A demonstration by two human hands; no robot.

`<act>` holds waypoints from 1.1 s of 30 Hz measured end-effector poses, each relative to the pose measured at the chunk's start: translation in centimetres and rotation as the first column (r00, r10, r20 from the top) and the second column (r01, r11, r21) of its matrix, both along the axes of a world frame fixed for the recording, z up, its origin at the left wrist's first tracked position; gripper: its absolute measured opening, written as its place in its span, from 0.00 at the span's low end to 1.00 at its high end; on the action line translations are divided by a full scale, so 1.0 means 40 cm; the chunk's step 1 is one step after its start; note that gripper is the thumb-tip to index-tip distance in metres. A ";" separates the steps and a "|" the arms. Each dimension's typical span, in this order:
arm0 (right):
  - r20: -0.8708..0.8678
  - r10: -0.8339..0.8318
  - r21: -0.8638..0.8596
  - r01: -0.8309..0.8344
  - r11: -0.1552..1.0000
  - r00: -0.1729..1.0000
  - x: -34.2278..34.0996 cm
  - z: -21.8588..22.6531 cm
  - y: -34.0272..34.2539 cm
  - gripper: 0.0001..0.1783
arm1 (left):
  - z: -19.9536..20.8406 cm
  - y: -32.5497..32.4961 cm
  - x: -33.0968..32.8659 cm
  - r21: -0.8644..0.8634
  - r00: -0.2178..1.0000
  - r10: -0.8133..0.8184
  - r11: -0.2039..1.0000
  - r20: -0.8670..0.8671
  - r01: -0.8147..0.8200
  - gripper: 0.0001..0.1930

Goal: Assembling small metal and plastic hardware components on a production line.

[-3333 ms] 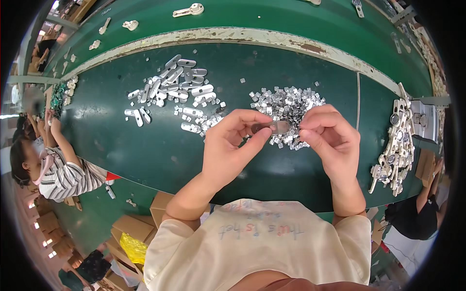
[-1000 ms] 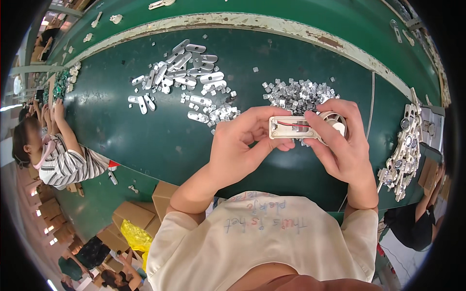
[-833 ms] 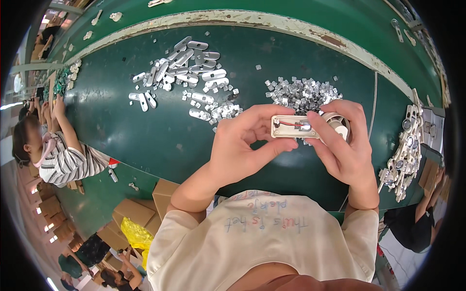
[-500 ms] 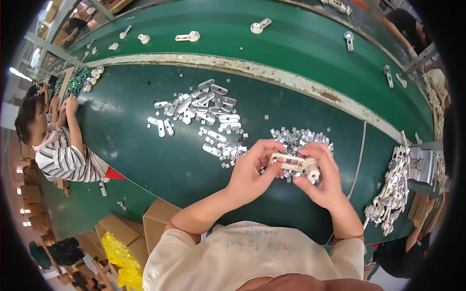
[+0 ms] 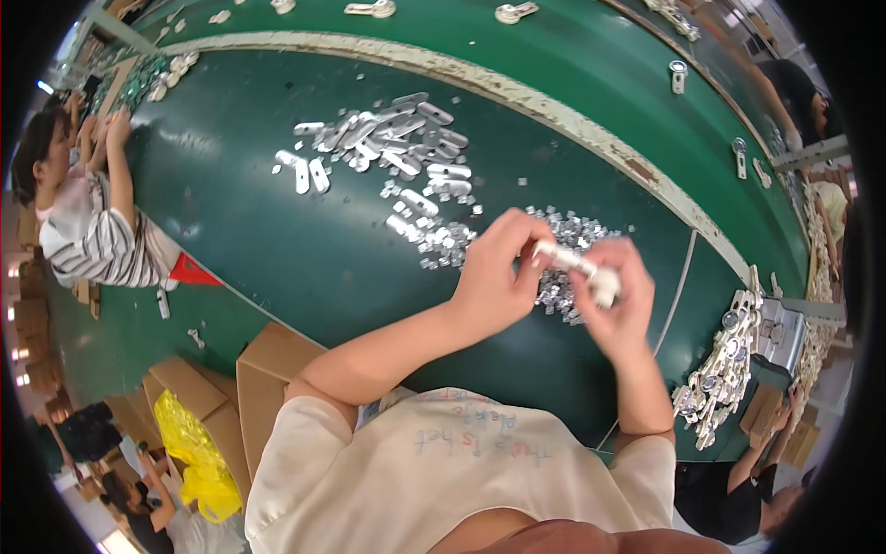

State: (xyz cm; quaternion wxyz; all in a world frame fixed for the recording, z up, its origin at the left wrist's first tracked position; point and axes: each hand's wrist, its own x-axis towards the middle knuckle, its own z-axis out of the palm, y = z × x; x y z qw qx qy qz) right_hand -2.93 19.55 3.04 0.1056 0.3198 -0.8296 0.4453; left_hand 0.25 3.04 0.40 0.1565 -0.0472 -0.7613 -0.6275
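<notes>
Between both hands I hold a white plastic part with a long arm and a round end, somewhat smeared by motion. The fingers of my left hand pinch the end of its arm. My right hand grips the round end. Just below and behind the part lies a heap of small shiny metal pieces on the dark green table. Farther left are loose oblong silver plates, with more small metal pieces scattered nearer to me.
White assembled parts are piled at the right, beside a grey metal box. A green conveyor with similar parts runs behind a worn white rail. A co-worker sits at left. Cardboard boxes stand left of me.
My view has shifted, so the table sits higher in the picture. The white part has turned and tilted in my fingers; both hands still hold it.
</notes>
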 end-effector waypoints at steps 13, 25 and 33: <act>-0.389 -0.503 0.474 0.636 0.609 0.772 -0.541 -0.124 0.016 0.19 | -0.059 -0.237 -0.137 -0.727 0.996 0.063 0.687 0.069 0.007 0.03; 0.218 0.088 0.487 -0.186 0.853 0.972 -0.256 -0.118 -0.140 0.07 | -0.044 -0.250 -0.187 -0.785 0.996 0.068 0.619 0.061 0.005 0.07; 0.268 0.230 0.242 -0.297 0.924 0.936 -0.204 -0.123 -0.180 0.08 | -0.013 -0.248 -0.202 -0.744 0.935 0.062 0.625 0.349 0.236 0.07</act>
